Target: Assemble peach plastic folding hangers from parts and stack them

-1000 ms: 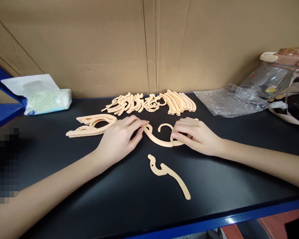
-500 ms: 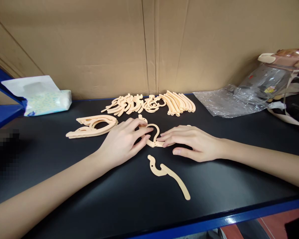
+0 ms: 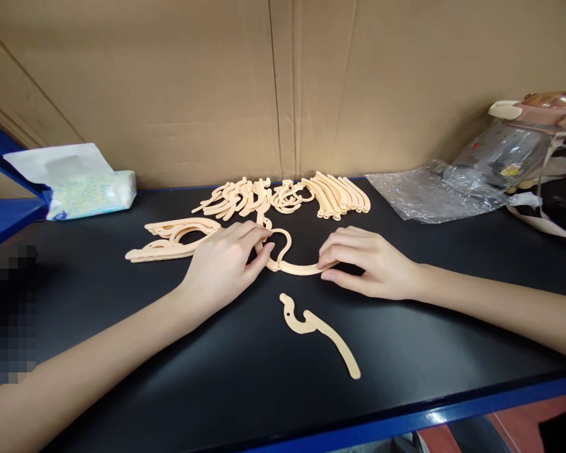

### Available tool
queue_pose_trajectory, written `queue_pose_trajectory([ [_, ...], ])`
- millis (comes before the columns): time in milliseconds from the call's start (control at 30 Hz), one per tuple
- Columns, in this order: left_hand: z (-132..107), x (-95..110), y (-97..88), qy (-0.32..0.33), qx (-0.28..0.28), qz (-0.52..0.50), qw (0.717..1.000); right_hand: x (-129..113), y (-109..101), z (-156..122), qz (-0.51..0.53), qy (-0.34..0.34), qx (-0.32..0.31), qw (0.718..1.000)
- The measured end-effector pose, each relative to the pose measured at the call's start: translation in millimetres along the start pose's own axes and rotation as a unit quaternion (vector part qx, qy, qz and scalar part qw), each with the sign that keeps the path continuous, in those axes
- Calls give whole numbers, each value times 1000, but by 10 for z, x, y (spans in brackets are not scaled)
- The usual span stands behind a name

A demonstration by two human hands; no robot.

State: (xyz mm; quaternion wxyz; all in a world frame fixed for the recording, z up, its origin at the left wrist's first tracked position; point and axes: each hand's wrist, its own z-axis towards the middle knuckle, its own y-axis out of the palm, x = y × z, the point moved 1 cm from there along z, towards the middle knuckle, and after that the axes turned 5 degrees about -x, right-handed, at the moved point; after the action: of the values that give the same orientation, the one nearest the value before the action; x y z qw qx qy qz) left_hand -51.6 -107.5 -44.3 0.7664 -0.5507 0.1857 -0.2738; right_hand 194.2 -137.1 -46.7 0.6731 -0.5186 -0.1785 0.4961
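Observation:
A cream folding clothes hanger (image 3: 302, 269) lies on the black table, its hook curving upward between my hands. My left hand (image 3: 226, 258) pinches the hanger's left arm between thumb and fingers. On the other side, my right hand (image 3: 365, 261) has thumb and fingers closed on the outer end of the right arm. Nearer to me, apart from both hands, lies another hanger piece (image 3: 337, 343), with a notched, wavy end and a long curved arm. Folded hangers (image 3: 163, 253) are stacked just left of my left hand, which partly hides them.
Along the back are loose curved hanger pieces (image 3: 236, 198), several hooks (image 3: 287, 198) and a row of arms (image 3: 342, 195). A tissue pack (image 3: 94, 195) stands at back left. A clear plastic bag (image 3: 419, 192) and a bottle (image 3: 509, 151) with a strap occupy the back right.
My right hand has slid outward to the right along the hanger's arm, baring more of it. The hanger and my left hand have shifted slightly left.

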Motion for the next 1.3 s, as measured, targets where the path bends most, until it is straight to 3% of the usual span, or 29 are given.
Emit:
queue_pose_trajectory([
  [300, 17, -68, -7, -87, 17, -162, 983, -136, 12, -28, -46, -138, -31, 989],
  [533, 24, -72, 10, -54, 33, -210, 976, -249, 17, -64, -65, -198, -107, 972],
  [800, 4, -47, 12, -29, 41, -211, 976, -195, 46, -92, -18, -160, -43, 986],
  [1133, -24, -3, -28, -21, 35, -179, 983, -160, 49, -45, 13, -82, -30, 996],
  [1300, -36, 56, -85, 89, 68, -50, 992, -144, 31, -44, 10, -45, -28, 999],
])
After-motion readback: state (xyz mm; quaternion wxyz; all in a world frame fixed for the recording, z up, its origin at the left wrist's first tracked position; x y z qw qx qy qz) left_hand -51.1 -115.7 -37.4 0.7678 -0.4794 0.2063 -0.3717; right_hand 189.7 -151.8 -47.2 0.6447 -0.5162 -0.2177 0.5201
